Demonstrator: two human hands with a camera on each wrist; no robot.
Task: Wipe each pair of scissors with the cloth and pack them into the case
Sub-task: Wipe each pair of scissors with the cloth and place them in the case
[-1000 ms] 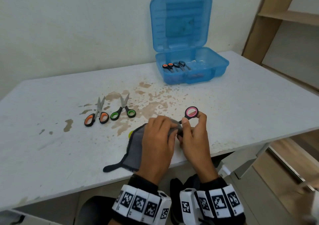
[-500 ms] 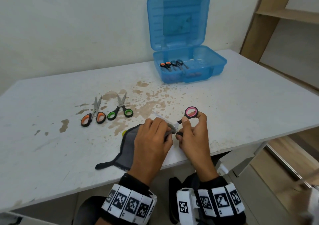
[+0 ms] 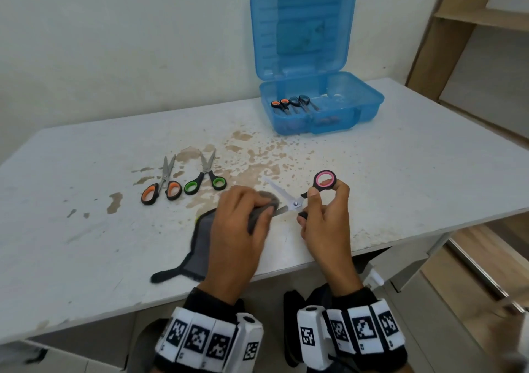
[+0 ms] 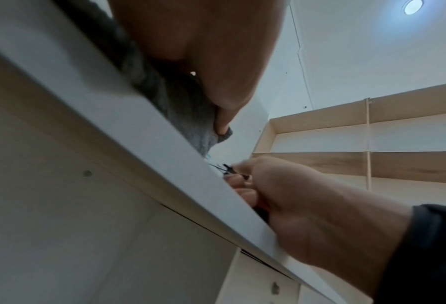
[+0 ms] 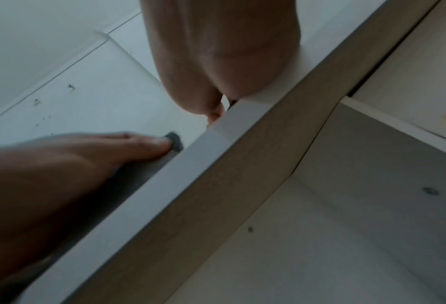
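Note:
My right hand (image 3: pixel 320 201) holds the pink-handled scissors (image 3: pixel 294 198) by their handles, blades spread apart and pointing left. My left hand (image 3: pixel 246 212) grips the grey cloth (image 3: pixel 200 246), folded round the lower blade; the upper blade is bare. The rest of the cloth trails on the table toward me. Orange-handled scissors (image 3: pixel 161 186) and green-handled scissors (image 3: pixel 206 178) lie on the table at the left. The blue case (image 3: pixel 320 115) stands with its lid up at the back, two pairs of scissors (image 3: pixel 292 104) inside. In the left wrist view the cloth (image 4: pixel 180 107) hangs under my thumb.
The white table (image 3: pixel 400 178) carries brown stains around its middle. Its front edge runs just under my wrists. A wooden shelf unit (image 3: pixel 472 29) stands at the right, beyond the table's end. A wall is close behind the case.
The cloth in my left hand has slid left along the blade, away from the pivot. The scissors' blades, covered a second ago, now show spread apart. My right hand has barely moved.

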